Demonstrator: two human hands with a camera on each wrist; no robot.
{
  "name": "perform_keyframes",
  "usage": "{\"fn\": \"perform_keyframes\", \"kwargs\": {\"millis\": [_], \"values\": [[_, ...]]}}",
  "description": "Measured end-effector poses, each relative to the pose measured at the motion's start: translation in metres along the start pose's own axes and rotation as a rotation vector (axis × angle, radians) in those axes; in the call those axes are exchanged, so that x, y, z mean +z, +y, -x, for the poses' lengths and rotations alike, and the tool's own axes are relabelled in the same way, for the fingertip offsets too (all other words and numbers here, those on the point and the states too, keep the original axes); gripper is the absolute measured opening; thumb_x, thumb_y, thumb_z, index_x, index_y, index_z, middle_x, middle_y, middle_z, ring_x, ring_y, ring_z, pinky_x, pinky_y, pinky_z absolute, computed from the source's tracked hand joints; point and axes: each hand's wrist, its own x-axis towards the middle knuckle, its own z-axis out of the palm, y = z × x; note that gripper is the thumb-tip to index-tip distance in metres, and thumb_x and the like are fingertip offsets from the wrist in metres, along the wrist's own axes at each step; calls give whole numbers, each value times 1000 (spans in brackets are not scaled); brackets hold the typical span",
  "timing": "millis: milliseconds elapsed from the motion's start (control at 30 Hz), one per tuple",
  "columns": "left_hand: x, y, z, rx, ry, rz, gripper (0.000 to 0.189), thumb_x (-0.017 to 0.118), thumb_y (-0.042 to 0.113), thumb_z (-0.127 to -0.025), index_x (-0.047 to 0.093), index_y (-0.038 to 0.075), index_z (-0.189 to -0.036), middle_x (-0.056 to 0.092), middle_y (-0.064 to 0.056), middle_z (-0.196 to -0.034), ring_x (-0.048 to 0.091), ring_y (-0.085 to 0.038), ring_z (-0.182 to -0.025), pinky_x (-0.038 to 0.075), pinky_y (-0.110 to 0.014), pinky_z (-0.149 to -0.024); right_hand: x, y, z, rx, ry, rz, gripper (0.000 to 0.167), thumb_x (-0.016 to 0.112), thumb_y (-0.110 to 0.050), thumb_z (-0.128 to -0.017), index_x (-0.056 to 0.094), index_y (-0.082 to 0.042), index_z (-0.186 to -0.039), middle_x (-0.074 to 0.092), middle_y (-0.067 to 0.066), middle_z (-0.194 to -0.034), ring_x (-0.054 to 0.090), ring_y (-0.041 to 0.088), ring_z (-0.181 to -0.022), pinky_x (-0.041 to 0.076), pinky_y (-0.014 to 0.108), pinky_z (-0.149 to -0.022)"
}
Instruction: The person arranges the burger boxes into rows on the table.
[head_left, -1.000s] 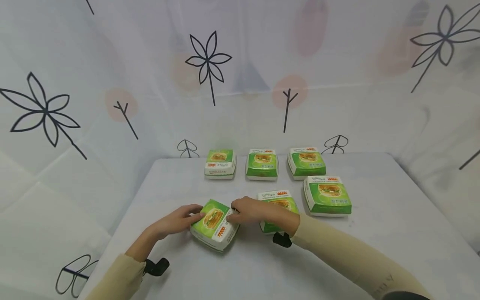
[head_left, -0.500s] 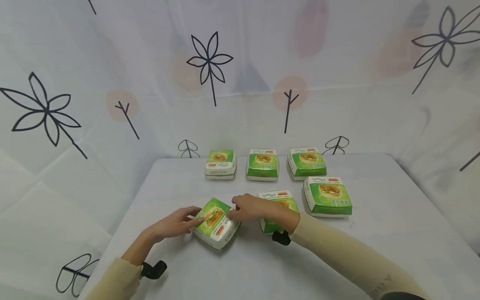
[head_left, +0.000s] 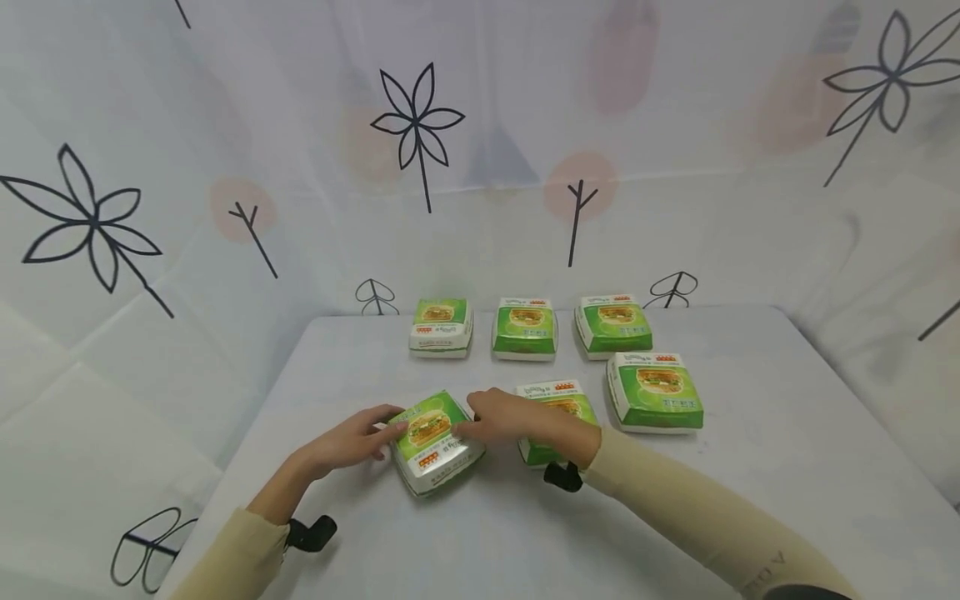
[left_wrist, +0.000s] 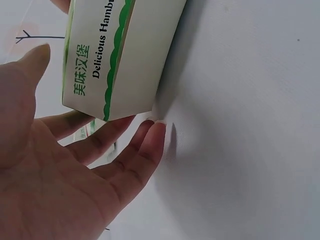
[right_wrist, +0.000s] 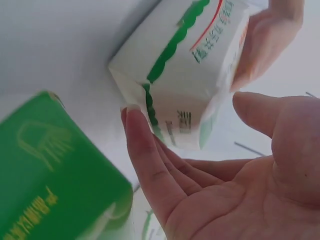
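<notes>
A green-and-white hamburger box [head_left: 431, 425], with a burger picture on its lid, sits turned at an angle between my two hands. My left hand [head_left: 352, 442] holds its left corner, thumb over the lid's edge; in the left wrist view the fingers [left_wrist: 145, 150] reach along the corner below the "Delicious Hambu" lettering. My right hand [head_left: 495, 415] holds the right side, thumb on the lid and fingers at the far edge. In the right wrist view its long fingers [right_wrist: 145, 155] lie along the box's side. A second hamburger box [head_left: 555, 392] is partly hidden under my right forearm.
Behind, three hamburger boxes [head_left: 524, 329] stand in a row along the back of the white table [head_left: 765, 467]. Another hamburger box [head_left: 656, 392] stands to the right. A patterned cloth [head_left: 495, 150] hangs round the table's back and sides.
The box between my hands has turned clockwise and shifted slightly to the right, so its white label strip faces more toward me. Both hands have stayed on it; the other boxes stand as before.
</notes>
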Motion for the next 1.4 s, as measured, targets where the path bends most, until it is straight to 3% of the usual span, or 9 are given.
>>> {"fn": "perform_keyframes", "kwargs": {"millis": [133,433,700,967,1133,1400], "values": [[1,-3,2,4,-10,0,58,59,46,-103,50,11,-148,53,-16,-143,66,-24,-103,55,-45,-88,-2,2,-4,0,5,-3,36,58,-37,-105,60,-2,-108,66,11,-97,60,19,-86,52,37,-74],[0,-3,-5,-24,27,7,64,59,47,-103,44,9,-152,53,-17,-145,66,-22,-92,52,-42,-85,10,1,1,-1,-75,-107,34,57,-37,-106,55,-4,-107,61,5,-72,53,15,-61,41,28,-55],[5,-3,-2,-55,52,45,68,58,50,-103,40,7,-153,54,-15,-143,67,-21,-98,53,-47,-91,8,-1,4,46,-28,-101,38,58,-40,-105,56,-2,-108,62,8,-82,57,17,-69,43,29,-59],[5,-2,-5,-32,29,156,68,59,48,-103,43,4,-152,49,-20,-149,59,-33,-125,57,-44,-95,14,1,4,12,-41,-109,35,55,-38,-106,61,-4,-107,62,5,-83,53,16,-71,40,28,-60],[4,-3,-6,-29,-22,235,69,57,45,-105,36,3,-155,47,-22,-151,62,-30,-121,58,-42,-93,15,0,5,4,-24,-162,33,56,-35,-106,64,-3,-108,64,5,-85,54,16,-71,40,29,-60],[-6,5,-13,-15,-9,201,71,56,47,-104,34,4,-156,51,-19,-147,63,-28,-119,58,-42,-94,4,2,-3,-9,-7,-211,32,56,-34,-106,69,-4,-109,69,1,-89,58,14,-73,45,27,-62]]}}
